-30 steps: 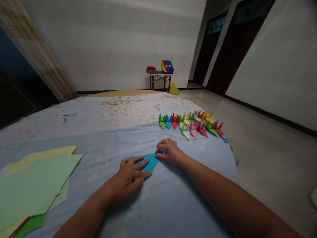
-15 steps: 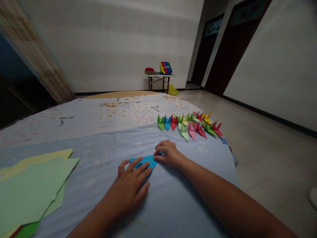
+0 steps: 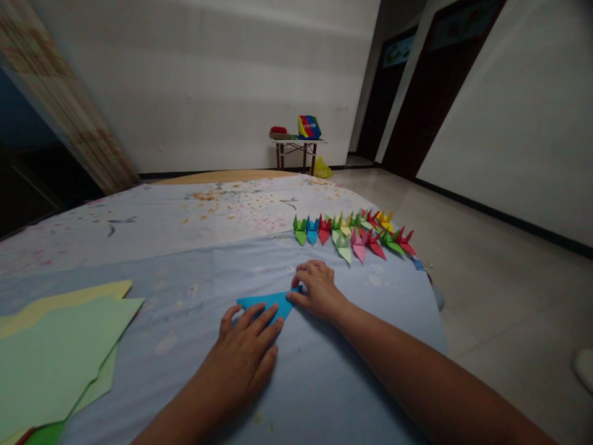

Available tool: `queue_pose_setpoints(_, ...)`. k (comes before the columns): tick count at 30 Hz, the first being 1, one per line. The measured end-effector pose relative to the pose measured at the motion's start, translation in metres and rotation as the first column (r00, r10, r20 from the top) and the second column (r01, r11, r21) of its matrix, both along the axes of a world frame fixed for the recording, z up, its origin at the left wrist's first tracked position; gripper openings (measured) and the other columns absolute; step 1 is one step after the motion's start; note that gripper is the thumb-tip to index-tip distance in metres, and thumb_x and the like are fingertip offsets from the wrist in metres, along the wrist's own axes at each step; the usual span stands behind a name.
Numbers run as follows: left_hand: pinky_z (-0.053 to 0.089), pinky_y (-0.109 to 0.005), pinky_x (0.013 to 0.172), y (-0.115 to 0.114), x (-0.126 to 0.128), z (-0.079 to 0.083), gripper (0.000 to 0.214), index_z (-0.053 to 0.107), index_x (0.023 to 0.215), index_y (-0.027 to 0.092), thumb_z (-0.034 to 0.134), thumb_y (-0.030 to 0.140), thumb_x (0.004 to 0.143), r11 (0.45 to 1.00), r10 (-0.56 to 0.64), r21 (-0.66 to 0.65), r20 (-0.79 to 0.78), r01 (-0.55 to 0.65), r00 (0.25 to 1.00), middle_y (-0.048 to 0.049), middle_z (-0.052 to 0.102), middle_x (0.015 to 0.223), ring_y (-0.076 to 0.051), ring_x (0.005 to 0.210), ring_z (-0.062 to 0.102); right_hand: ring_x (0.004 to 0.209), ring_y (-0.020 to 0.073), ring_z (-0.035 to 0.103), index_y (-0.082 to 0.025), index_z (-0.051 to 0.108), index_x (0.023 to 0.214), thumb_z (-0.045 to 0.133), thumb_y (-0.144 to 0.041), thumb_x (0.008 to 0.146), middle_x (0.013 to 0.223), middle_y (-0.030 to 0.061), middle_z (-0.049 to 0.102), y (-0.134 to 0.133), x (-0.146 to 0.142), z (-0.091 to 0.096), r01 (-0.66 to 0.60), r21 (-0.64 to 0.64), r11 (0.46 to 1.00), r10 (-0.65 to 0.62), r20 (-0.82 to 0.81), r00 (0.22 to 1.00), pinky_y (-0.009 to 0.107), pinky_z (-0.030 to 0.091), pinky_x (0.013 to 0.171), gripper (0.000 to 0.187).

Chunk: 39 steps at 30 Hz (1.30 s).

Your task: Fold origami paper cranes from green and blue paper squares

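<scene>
A folded blue paper triangle [image 3: 264,302] lies flat on the light-blue flowered cloth [image 3: 324,371]. My left hand [image 3: 245,352] rests flat on its near edge, fingers stretched out and spread. My right hand [image 3: 317,290] presses the triangle's right corner with curled fingertips. Beyond the hands stands a row of several folded paper cranes [image 3: 352,232] in green, blue, red, yellow and pink.
A stack of pale green and yellow paper sheets [image 3: 55,352] lies at the left, with red and darker green sheets under it. The cloth's right edge drops to a tiled floor [image 3: 500,290]. A small table [image 3: 296,148] with a coloured box stands by the far wall.
My left hand has slid back toward me, uncovering more of the blue triangle. My right hand stays on the right corner. The view has drifted slightly.
</scene>
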<state>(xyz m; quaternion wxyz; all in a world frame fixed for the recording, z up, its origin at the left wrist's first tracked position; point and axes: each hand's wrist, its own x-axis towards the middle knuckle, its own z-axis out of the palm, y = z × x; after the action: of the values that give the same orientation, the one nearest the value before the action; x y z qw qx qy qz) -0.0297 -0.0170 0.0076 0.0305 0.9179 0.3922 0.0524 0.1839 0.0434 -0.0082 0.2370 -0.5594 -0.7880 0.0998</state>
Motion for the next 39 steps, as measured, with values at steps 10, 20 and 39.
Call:
queue_pose_setpoints(10, 0.017, -0.055, 0.102, 0.000, -0.004, -0.004, 0.041, 0.045, 0.129, 0.033, 0.035, 0.029, 0.090, 1.000, -0.002, 0.017, 0.003, 0.002, 1.000, -0.0005, 0.045, 0.138, -0.027, 0.122, 0.040, 0.116, 0.0261, 0.034, -0.023, 0.059, 0.091, 0.059, -0.037, 0.077, 0.117, 0.0056, 0.052, 0.002, 0.013, 0.005, 0.115, -0.088, 0.989, -0.112, 0.035, 0.993, 0.044, 0.027, 0.091, 0.019)
queue_pose_setpoints(20, 0.018, -0.056, 0.101, 0.000, -0.001, 0.001, 0.041, 0.047, 0.127, 0.032, 0.035, 0.029, 0.088, 1.000, 0.020, -0.016, -0.006, -0.020, 1.000, -0.0015, 0.044, 0.139, -0.028, 0.122, 0.039, 0.116, 0.0248, 0.036, -0.022, 0.058, 0.095, 0.055, -0.035, 0.080, 0.121, 0.0077, 0.051, 0.008, 0.027, 0.010, 0.167, 0.076, 0.983, -0.161, -0.081, 0.984, 0.043, 0.028, 0.093, 0.020)
queue_pose_setpoints(39, 0.024, -0.055, 0.098, -0.003, 0.009, -0.003, 0.041, 0.049, 0.124, 0.030, 0.042, 0.033, 0.084, 0.992, 0.124, -0.006, 0.051, -0.124, 0.991, -0.0074, 0.043, 0.139, -0.029, 0.117, 0.045, 0.130, 0.0303, 0.022, -0.034, 0.067, 0.096, 0.059, -0.037, 0.081, 0.133, 0.0038, 0.046, -0.015, 0.000, 0.012, -0.149, 0.068, 0.986, 0.130, 0.230, 0.965, 0.050, 0.016, 0.099, 0.017)
